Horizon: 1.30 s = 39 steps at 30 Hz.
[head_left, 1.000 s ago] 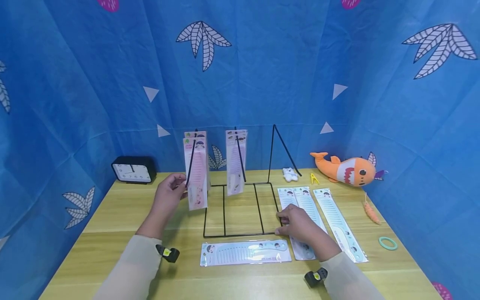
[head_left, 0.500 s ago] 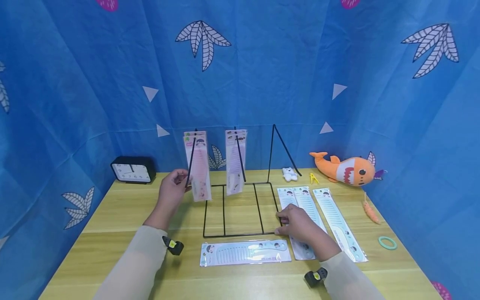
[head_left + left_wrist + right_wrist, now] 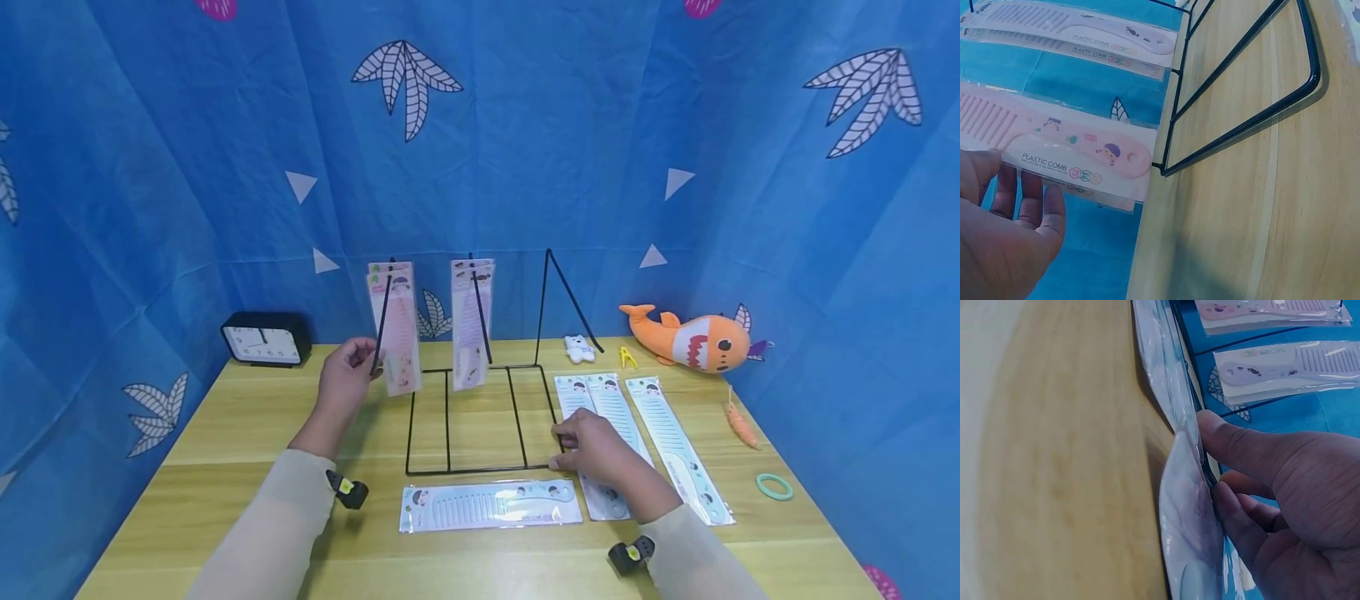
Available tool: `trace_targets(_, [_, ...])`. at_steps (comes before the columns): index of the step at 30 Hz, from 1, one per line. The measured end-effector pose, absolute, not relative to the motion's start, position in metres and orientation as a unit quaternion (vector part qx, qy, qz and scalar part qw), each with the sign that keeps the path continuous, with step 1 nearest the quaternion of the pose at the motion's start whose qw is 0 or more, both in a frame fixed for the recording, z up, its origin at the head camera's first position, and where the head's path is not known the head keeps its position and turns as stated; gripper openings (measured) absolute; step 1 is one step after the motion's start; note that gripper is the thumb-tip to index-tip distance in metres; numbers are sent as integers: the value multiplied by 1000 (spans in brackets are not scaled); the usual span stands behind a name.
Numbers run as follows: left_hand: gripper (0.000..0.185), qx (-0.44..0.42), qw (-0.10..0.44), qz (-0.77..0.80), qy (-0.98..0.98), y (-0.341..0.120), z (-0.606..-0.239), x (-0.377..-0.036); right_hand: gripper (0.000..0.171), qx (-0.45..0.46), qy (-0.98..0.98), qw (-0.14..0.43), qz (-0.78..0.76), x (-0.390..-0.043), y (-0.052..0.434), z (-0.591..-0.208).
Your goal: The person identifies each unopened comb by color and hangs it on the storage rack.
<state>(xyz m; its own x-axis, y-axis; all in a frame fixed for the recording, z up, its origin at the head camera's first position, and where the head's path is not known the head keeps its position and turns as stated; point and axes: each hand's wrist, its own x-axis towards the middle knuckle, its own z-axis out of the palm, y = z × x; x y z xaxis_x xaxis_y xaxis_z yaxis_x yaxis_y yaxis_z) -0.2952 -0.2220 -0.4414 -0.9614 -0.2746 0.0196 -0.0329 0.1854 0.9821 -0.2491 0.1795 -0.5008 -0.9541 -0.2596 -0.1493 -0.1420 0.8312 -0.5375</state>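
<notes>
My left hand [image 3: 347, 372] is at the left edge of a packaged pink comb [image 3: 395, 333], which hangs on the left hook of a black wire display rack [image 3: 449, 425]. In the left wrist view the thumb overlaps the comb pack's edge and the fingertips reach to it; whether they pinch it I cannot tell. A second pink comb pack [image 3: 1107, 199] shows behind. My right hand [image 3: 596, 446] grips the rack's base near its front right corner. Packaged purple combs [image 3: 468, 333] hang on the middle hook. The right hook [image 3: 573, 298] carries nothing.
One packaged blue comb [image 3: 491, 506] lies crosswise before the rack; several more, such as this blue comb pack [image 3: 678, 450], lie right of it. Behind are a black clock [image 3: 266, 339], white bear figure [image 3: 579, 349], yellow clip [image 3: 627, 357] and orange plush shark [image 3: 690, 340].
My left hand has moved slightly right and up. The front pink comb pack has swung back, its lower end now higher and further right. My right hand keeps its place on the rack.
</notes>
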Motion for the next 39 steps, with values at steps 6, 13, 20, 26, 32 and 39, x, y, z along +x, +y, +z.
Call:
trace_targets(6, [21,122,91,-573,-805,-231,-457,-285,66,-109,951,109,-269,-250,178,-501])
trace_targets(13, [25,51,9,-455,-889,-233,-495,-255,64,-112,951,104,-268,-249,178,-501])
trace_targets(20, [61,-55,-64,-350,-933,-219,-504,-235,62,-113,952,96,-269,-249,178,-496])
trace_targets(26, [72,-63,-105,-322,-939,-217,-504,-231,62,-112,950,104,-272,-248,176,-498])
trace_targets(32, [73,-60,-109,-316,-941,-219,-505,-230,62,-113,952,100,-266,-248,174,-499])
trace_targets(39, [76,-80,-109,-294,-946,-216,-507,-232,63,-112,954,101,-261,-247,175,-499])
